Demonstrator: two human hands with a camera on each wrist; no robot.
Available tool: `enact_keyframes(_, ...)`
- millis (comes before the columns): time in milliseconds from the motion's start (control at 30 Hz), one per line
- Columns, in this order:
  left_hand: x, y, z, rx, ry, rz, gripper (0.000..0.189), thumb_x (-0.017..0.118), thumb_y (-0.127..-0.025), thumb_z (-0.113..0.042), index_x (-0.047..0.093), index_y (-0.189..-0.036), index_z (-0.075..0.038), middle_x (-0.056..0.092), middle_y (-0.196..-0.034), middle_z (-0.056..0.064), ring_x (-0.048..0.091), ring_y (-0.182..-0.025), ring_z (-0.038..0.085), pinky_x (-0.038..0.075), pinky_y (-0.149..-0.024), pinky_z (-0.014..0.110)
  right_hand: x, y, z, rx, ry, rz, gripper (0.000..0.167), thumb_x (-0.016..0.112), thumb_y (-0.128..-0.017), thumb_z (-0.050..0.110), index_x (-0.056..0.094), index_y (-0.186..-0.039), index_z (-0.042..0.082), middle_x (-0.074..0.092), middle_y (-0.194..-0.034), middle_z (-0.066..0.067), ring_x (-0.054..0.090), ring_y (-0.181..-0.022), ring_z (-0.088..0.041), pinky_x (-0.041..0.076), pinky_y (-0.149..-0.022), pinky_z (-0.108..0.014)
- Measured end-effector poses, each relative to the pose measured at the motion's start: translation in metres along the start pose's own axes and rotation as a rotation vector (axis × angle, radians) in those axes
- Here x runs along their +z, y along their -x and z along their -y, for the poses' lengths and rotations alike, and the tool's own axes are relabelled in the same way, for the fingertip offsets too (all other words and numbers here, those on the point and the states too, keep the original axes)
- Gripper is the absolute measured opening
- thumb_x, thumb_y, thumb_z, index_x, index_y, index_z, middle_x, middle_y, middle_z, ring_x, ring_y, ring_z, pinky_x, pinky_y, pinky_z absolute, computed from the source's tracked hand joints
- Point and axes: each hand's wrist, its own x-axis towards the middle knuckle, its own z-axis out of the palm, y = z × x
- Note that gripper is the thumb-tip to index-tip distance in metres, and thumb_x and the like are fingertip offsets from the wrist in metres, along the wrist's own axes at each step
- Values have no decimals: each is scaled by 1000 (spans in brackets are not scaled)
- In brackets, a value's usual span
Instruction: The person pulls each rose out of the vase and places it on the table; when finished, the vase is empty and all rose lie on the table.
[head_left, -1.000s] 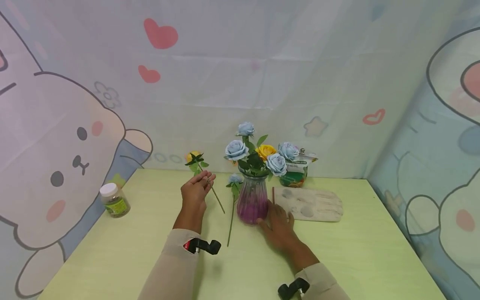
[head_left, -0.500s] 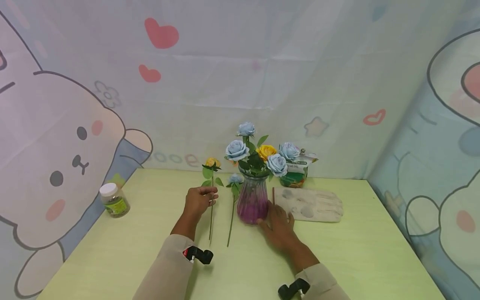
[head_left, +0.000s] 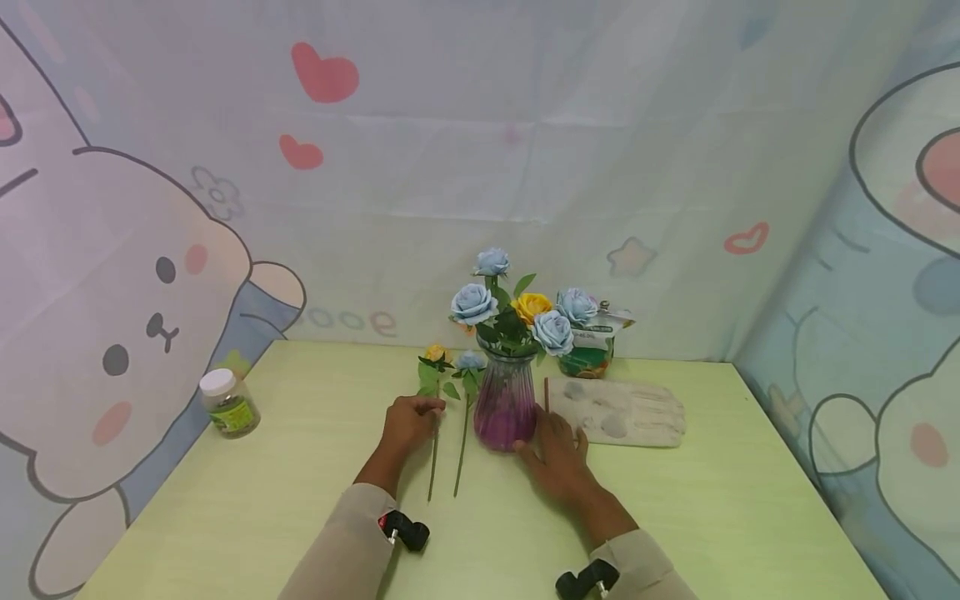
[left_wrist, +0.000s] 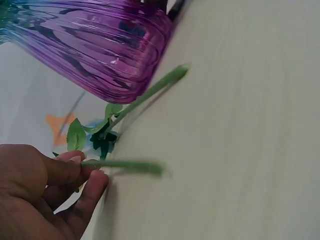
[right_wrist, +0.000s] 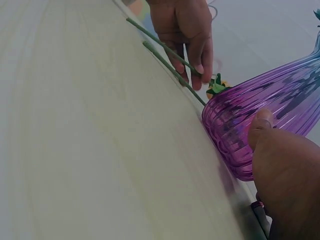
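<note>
Left hand (head_left: 408,425): thumb and fingertips pinch the thin green stem of a yellow rose with green leaves (head_left: 430,379). Bloom points away from the person, lower stem end toward them. Whether the stem touches the pale yellow-green table (head_left: 247,500) cannot be told.

Right hand (head_left: 558,454): fingers spread and relaxed, thumb and fingers touching the lower part of a fluted, transparent purple vase (head_left: 495,408). Vase upright, holding blue roses (head_left: 474,304) and a bright yellow bloom (head_left: 532,307).

Between the held rose and the vase, a single blue rose on a long green stem (head_left: 470,382) lies on the table.

Surroundings: flat off-white item with grey patches (head_left: 637,412) right of the vase; green-and-white package (head_left: 588,358) behind it; white-lidded clear jar with green label (head_left: 231,407) at far left.
</note>
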Motion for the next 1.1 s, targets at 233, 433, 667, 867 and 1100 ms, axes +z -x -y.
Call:
enact_keyframes(233,6,-1,5,121,-75,16,21,69,-105,-9,85,-118,-6,81,-123,20,70,-130,45,57,-110,61,0,0,0,-17,10,-3,79,52,-114,47,26,-172,1,39,-173,-26,28,-164,-48,6,-126,-84)
enact_keyframes(433,11,-1,8,185,-80,22,19,73,-105,-11,86,-118,-6,82,-123,18,72,-130,43,57,-112,60,0,-1,0,-4,19,11,79,52,-114,47,25,-173,2,39,-174,-25,27,-164,-47,4,-127,-82)
enact_keyframes(667,12,1,16,263,-44,28,19,77,-102,-13,86,-119,-6,83,-120,18,73,-128,44,56,-111,63,-1,0,4,-5,17,3,79,52,-114,48,28,-171,-1,40,-172,-27,30,-163,-48,6,-126,-83)
enact_keyframes(867,8,-1,24,245,-18,97,27,82,-100,-21,84,-126,-13,79,-132,17,68,-136,44,52,-117,64,0,0,4,0,18,12,79,52,-114,47,27,-171,-1,40,-172,-26,30,-164,-47,6,-127,-82)
enact_keyframes(1100,3,-3,20,268,-41,185,34,81,-101,-24,80,-133,-12,79,-134,16,67,-138,43,52,-117,63,-3,1,4,-9,7,5,79,52,-114,47,28,-171,-2,40,-173,-26,30,-164,-48,6,-126,-83)
